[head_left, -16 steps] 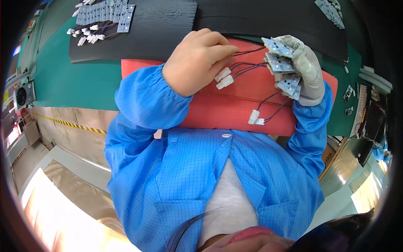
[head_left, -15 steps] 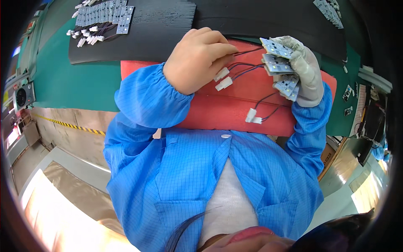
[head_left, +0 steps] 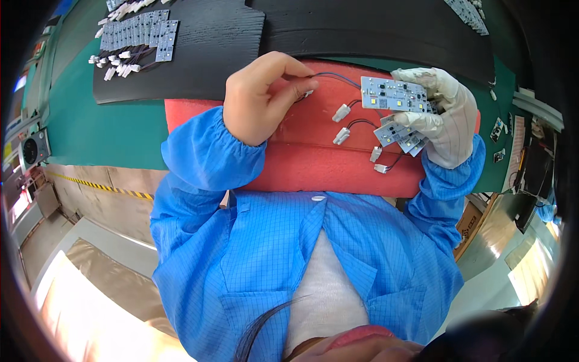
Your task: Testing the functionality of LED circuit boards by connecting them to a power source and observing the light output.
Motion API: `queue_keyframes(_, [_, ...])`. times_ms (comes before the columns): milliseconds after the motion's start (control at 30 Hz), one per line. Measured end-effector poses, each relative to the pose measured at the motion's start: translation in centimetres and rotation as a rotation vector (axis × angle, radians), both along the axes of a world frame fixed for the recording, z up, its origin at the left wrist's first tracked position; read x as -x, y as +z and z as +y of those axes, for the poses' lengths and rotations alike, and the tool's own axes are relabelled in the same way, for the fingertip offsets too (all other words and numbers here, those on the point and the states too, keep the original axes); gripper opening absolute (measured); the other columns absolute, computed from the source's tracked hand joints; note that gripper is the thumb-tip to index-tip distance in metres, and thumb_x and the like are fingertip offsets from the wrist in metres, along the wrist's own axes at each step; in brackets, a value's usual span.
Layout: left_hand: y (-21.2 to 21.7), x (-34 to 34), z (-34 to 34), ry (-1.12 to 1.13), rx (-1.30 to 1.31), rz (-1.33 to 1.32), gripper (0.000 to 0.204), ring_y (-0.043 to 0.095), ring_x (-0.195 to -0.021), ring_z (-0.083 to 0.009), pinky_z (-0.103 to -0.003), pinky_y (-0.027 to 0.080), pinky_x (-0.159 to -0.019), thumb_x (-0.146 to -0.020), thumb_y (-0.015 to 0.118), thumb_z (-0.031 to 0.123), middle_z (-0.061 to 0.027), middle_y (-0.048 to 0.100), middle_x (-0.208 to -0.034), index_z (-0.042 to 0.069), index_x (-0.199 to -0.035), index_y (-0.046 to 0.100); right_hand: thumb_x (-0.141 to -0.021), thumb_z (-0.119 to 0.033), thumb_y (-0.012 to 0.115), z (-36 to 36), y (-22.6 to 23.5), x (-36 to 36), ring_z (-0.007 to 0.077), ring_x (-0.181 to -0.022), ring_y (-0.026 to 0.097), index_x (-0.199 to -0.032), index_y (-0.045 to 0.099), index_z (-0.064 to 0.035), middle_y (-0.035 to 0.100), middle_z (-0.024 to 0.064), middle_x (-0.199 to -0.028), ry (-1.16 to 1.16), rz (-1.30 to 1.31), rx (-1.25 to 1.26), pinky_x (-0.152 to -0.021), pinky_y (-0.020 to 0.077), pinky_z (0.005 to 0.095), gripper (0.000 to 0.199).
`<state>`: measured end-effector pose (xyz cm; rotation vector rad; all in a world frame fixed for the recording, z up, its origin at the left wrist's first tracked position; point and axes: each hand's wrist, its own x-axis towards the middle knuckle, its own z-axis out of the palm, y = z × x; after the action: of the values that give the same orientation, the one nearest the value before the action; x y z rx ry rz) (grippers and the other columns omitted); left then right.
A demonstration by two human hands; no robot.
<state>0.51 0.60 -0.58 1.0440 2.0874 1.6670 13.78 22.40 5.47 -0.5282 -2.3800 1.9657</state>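
Gloved in white, my right hand (head_left: 443,114) grips several LED circuit boards (head_left: 393,95) fanned out over the red pad. The top board lies nearly level, and lower boards (head_left: 398,134) stick out beneath it at angles. My bare left hand (head_left: 265,96) pinches the dark wire lead (head_left: 338,76) of the top board between thumb and forefinger. Part of a white connector shows just beneath those fingertips. Other white plugs (head_left: 341,113) dangle on short dark wires from the boards, over the pad. The glove hides the boards' right ends.
A red foam pad (head_left: 338,166) lies before me on a green table mat (head_left: 108,133). Behind it are black ridged sheets (head_left: 362,30). Rows of wired boards (head_left: 136,31) rest at the far left, with more boards (head_left: 467,15) at the far right.
My left hand has shifted left and slightly down, drawing the wire out. The top board in my right hand has turned level and its face shows more fully.
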Motion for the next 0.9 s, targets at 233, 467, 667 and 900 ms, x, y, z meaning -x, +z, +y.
queue_keyframes(233, [-0.3, -0.3, 0.1, 0.049, 0.014, 0.280, 0.019, 0.062, -0.069, -0.0247, -0.030, 0.051, -0.059, -0.069, 0.074, -0.001, -0.0116, 0.061, -0.077, 0.001, -0.081, 0.061, -0.057, -0.017, 0.087, 0.7, -0.8, -0.3, 0.0135, -0.078, 0.067, -0.104, 0.064, -0.0026, 0.069, 0.0099, -0.089, 0.041, 0.136, -0.033, -0.066, 0.0543, 0.0239, 0.054])
queue_keyframes(467, [-0.3, -0.1, -0.1, 0.017, -0.008, 0.301, 0.017, 0.062, -0.068, -0.0242, -0.030, 0.051, -0.059, -0.070, 0.073, -0.001, -0.0111, 0.061, -0.077, 0.001, -0.080, 0.060, -0.057, -0.017, 0.088, 0.8, -0.8, -0.3, 0.0143, -0.078, 0.067, -0.104, 0.064, -0.0031, 0.069, 0.0098, -0.088, 0.018, 0.063, -0.001, -0.068, 0.0551, 0.0252, 0.054])
queue_keyframes(667, [-0.5, 0.1, -0.4, 0.008, -0.066, 0.140, 0.016, 0.063, -0.069, -0.0189, -0.026, 0.052, -0.060, -0.072, 0.073, -0.002, -0.0099, 0.062, -0.077, 0.000, -0.081, 0.060, -0.057, -0.018, 0.088, 0.5, -1.0, -0.1, 0.0137, -0.078, 0.067, -0.104, 0.064, -0.0031, 0.069, 0.0099, -0.090, 0.014, 0.069, 0.037, -0.067, 0.0549, 0.0247, 0.055])
queue_keyframes(900, [0.6, 0.4, -0.9, 0.025, -0.148, -0.164, 0.008, 0.063, -0.072, -0.0126, -0.024, 0.053, -0.065, -0.081, 0.066, -0.001, -0.0062, 0.064, -0.079, -0.001, -0.087, 0.060, -0.067, -0.022, 0.079, -0.7, -1.1, 0.9, 0.0162, -0.075, 0.067, -0.107, 0.059, 0.0041, 0.066, 0.0106, -0.090, -0.003, -0.014, 0.045, -0.067, 0.0570, 0.0282, 0.052])
